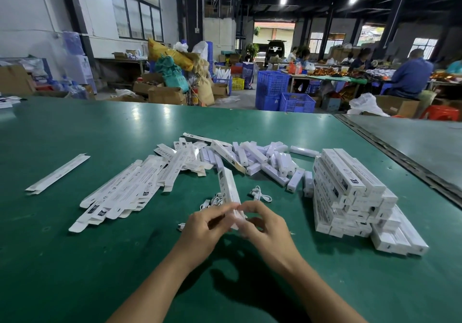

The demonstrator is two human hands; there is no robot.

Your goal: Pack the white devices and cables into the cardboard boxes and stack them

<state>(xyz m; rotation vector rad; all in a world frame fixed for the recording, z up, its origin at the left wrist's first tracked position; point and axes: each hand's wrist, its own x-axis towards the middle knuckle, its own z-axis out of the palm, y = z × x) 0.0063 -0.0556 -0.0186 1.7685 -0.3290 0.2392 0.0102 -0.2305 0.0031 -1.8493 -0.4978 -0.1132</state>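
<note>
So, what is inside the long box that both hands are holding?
Nothing inside shows: the box has opaque walls, and the left hand and right hand cover its near end. Contents cannot be told.

Blurred near end of box [228, 189]

The stack of packed boxes [350, 192] stands on the table [75, 247]. The heap of loose devices [262, 160] lies just left of the stack and slightly behind it. Farther left, the left hand [205, 225] and right hand [265, 225] pinch the held box [228, 187], with the cables [260, 194] behind them. Beyond lies the pile of flat boxes [125, 187], and farthest left the lone flat box [57, 172].
</note>
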